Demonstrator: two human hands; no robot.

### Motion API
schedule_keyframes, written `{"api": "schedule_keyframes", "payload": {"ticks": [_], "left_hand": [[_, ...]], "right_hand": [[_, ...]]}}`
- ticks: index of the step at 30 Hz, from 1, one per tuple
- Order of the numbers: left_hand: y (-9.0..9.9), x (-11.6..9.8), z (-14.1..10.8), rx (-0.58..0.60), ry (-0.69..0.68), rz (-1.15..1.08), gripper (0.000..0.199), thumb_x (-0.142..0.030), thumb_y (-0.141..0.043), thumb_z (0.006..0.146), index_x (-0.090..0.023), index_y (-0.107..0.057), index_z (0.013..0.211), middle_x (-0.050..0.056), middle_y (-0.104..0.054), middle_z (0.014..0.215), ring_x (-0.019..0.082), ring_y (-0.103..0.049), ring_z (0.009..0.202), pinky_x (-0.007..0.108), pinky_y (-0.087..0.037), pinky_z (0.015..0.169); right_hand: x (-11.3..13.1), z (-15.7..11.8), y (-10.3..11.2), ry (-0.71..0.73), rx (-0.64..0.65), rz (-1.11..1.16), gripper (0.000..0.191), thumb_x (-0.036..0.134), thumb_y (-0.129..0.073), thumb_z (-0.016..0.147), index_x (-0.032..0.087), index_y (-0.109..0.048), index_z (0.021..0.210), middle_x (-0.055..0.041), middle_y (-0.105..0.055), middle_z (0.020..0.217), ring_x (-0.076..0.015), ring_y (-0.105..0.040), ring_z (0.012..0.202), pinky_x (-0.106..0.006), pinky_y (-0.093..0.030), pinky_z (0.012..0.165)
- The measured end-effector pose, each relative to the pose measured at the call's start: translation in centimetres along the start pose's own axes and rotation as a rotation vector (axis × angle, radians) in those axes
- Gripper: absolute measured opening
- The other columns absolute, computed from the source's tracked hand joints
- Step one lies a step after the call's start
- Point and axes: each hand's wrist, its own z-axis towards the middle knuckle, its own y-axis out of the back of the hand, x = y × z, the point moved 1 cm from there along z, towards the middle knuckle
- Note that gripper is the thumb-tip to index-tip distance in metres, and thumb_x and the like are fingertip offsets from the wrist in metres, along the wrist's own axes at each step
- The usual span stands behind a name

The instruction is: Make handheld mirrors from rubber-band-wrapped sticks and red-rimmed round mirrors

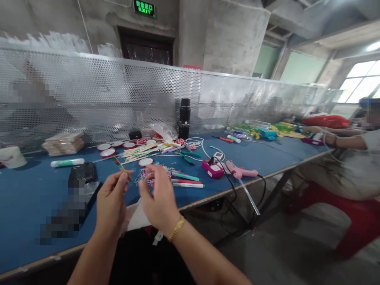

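Pinched between the thumb and fingers of my left hand (112,196) is a flat wooden craft stick (119,164), coloured green and red toward its upper end. My right hand (160,196) is beside it, fingers bent and apart, with nothing visible in them. Behind the right hand lies a heap of small coloured rubber bands (143,174), partly hidden by its fingers. Several markers (188,182) lie just right of that hand. Farther back are a pile of plain craft sticks (142,152) and several red-and-white round discs (107,152).
A pink glue gun (237,170) and a magenta power strip (213,169) with cords sit near the table edge. A black thermos (184,120) stands by the perforated metal screen (101,83). Pliers (187,159) lie mid-table. Another person's arm (350,140) works at far right.
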Motion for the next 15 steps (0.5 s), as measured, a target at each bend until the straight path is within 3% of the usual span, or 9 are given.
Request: {"api": "schedule_keyframes", "payload": {"ticks": [3,5,9,12,15], "left_hand": [[0.0,0.8,0.7,0.014,-0.004,-0.013,0.026,-0.044,-0.080,0.078,-0.020,-0.076,0.086,0.000,-0.062,0.081,0.011,-0.050,0.071,0.019,-0.037,0.057],[-0.1,1.1,0.9,0.034,-0.007,-0.029,0.028,-0.046,-0.080,0.077,-0.019,-0.073,0.082,0.002,-0.064,0.082,0.012,-0.050,0.069,0.020,-0.034,0.053],[-0.4,0.9,0.9,0.084,0.005,-0.020,0.034,-0.052,-0.077,0.079,-0.020,-0.068,0.086,0.003,-0.067,0.079,0.013,-0.051,0.063,0.021,-0.034,0.050],[-0.4,0.9,0.9,0.080,0.052,0.006,0.037,-0.053,-0.076,0.078,-0.020,-0.068,0.091,0.003,-0.067,0.076,0.012,-0.050,0.060,0.021,-0.035,0.049],[-0.4,1.1,1.1,0.088,0.076,-0.027,0.035,-0.049,-0.078,0.076,-0.020,-0.066,0.092,0.000,-0.061,0.071,0.010,-0.047,0.055,0.019,-0.033,0.046]], "right_hand": [[-0.1,1.1,8.5,0.160,-0.073,-0.303,0.028,0.024,-0.040,0.103,0.024,-0.063,0.119,-0.0099,-0.069,0.116,-0.0248,-0.063,0.110,-0.045,-0.048,0.101],[-1.4,2.6,15.0,0.154,-0.100,-0.599,0.030,0.021,-0.040,0.101,0.023,-0.067,0.113,-0.0098,-0.071,0.110,-0.0262,-0.062,0.107,-0.045,-0.045,0.101],[-6.4,5.4,26.0,-0.176,0.076,-1.216,0.039,0.015,-0.044,0.094,0.017,-0.068,0.125,-0.0161,-0.072,0.118,-0.0311,-0.062,0.112,-0.045,-0.044,0.101],[-10.5,6.0,30.1,-0.385,0.339,-1.426,0.050,0.021,-0.053,0.092,0.019,-0.059,0.142,-0.0204,-0.063,0.138,-0.0366,-0.059,0.121,-0.048,-0.045,0.098],[-13.6,5.8,30.9,-0.405,0.550,-1.362,0.058,0.012,-0.048,0.091,0.022,-0.054,0.148,-0.0162,-0.055,0.152,-0.0317,-0.059,0.127,-0.042,-0.044,0.100]]}}
